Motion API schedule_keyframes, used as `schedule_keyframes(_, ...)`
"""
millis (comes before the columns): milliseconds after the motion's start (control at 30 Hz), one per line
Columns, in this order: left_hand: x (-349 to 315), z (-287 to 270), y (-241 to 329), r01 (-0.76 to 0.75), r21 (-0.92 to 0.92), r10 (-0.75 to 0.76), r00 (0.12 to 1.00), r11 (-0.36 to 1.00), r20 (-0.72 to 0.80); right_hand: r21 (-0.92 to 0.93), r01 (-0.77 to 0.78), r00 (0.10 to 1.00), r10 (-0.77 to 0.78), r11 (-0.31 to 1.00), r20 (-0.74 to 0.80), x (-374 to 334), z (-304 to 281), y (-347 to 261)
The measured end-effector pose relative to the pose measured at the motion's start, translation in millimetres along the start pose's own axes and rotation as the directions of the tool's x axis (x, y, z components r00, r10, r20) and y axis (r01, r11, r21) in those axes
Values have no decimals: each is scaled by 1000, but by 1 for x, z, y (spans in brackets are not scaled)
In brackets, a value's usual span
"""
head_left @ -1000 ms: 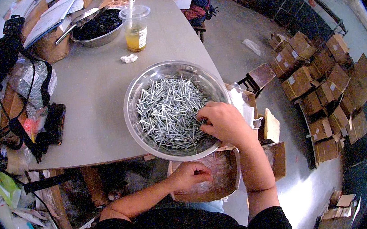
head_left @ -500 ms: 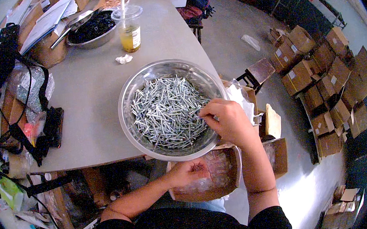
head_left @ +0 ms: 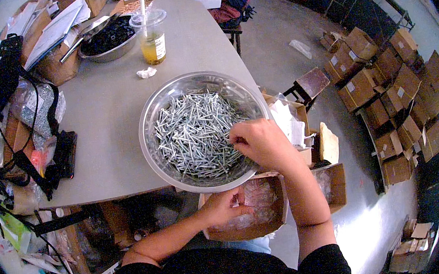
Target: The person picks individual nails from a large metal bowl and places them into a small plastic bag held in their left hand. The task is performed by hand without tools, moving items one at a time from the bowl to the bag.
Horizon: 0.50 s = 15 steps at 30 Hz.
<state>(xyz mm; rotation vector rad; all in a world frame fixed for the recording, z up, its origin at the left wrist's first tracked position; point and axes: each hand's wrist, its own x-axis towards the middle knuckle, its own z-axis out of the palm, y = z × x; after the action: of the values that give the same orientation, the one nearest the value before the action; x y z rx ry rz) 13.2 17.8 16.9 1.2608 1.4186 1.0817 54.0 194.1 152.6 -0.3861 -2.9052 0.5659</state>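
A wide steel bowl (head_left: pixel 153 163) full of loose silver screws (head_left: pixel 197 131) stands at the table's near right corner. Over the right part of the screws is my right hand (head_left: pixel 260 142), its fingers curled down and closed; whatever lies in them is hidden. Just below the bowl's near rim, my left hand (head_left: pixel 222 208) hovers over an open cardboard box (head_left: pixel 280 222). Its thumb and fingers are apart in a curve, with a small pale patch between them that I cannot make out. Clear plastic bags (head_left: pixel 261 194) fill the box.
A lidded drink cup (head_left: pixel 153 47), crumpled tissue (head_left: pixel 146 73) and a metal basin of black parts (head_left: pixel 111 38) are farther back on the table (head_left: pixel 100 134). Bags and straps crowd the left. Right are a stool (head_left: pixel 313 83) and stacked cartons (head_left: pixel 383 102); another person sits beyond.
My right hand has shifted slightly left over the screws, its fingers more curled under. My left hand has turned from a palm showing small dark reddish bits to a curved thumb-and-finger pose.
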Motion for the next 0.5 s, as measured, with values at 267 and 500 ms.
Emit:
schedule_keyframes(267, -3, 0, 7, -42, -98, 37, 998, 994, -51, 285, 115, 952, -24, 951, -307, -67, -18, -18)
schedule_keyframes(500, 1, 8, 5, -146, -96, 144, 989, 985, -28, 230, 221, 969, -187, 948, -162, -125, 18, -28)
